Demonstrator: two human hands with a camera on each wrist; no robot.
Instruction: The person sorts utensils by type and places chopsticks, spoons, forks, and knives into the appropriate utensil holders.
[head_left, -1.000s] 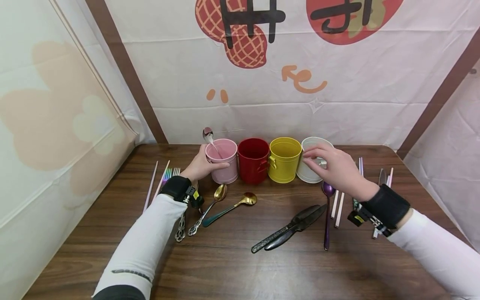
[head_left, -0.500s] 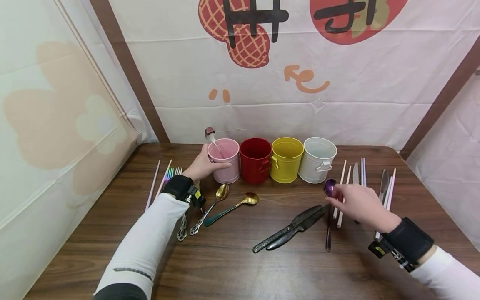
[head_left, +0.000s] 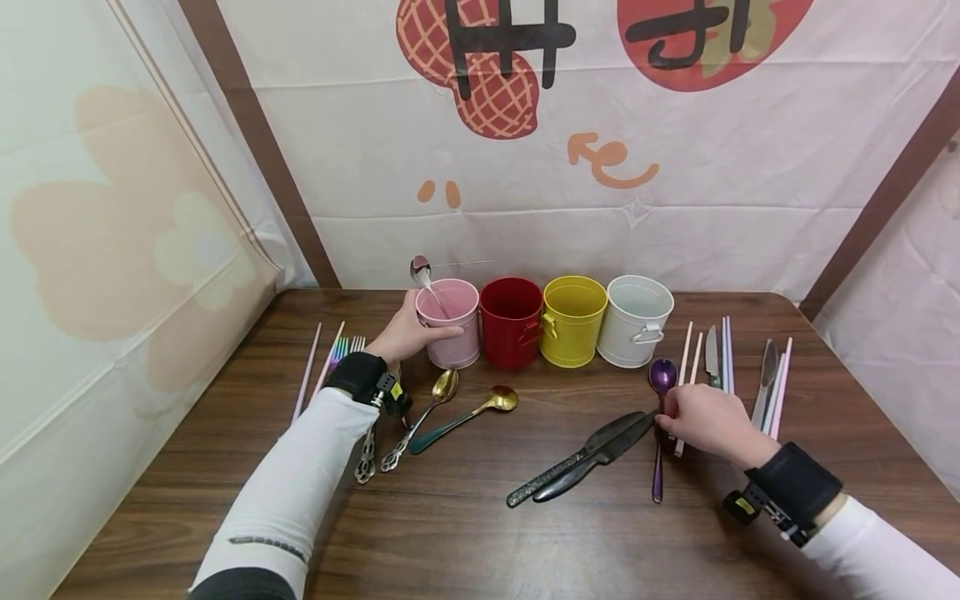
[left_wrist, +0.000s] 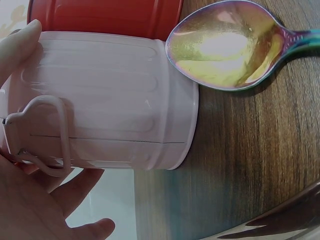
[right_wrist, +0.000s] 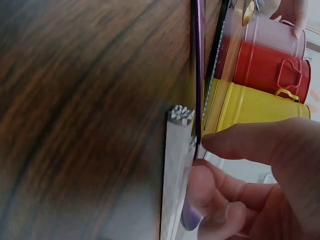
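With thumb in front and fingers at the far side, my left hand [head_left: 405,333] holds the pink bucket [head_left: 459,348] near its rim. A silver spoon [head_left: 421,272] leans in that bucket, its bowl sticking up above the rim. In the left wrist view the bucket's wire handle [left_wrist: 65,135] shows beside the fingers [left_wrist: 80,192]. My right hand [head_left: 708,423] pinches the handle of a purple spoon [head_left: 663,377] between thumb and forefinger, low over the table. Pale chopsticks [right_wrist: 175,165] lie right beside the pinched handle in the right wrist view.
Red [head_left: 511,333], yellow [head_left: 567,337] and white [head_left: 630,337] buckets continue the row. Two dark knives [head_left: 581,458] lie in front. Gold-bowled spoons [head_left: 450,429] and forks [head_left: 348,346] are at left; chopsticks and knives [head_left: 772,387] are at right. A cloth wall [head_left: 480,233] stands behind.
My right hand has come down from in front of the white bucket to the purple spoon and now pinches its handle. The left hand stays on the pink bucket.
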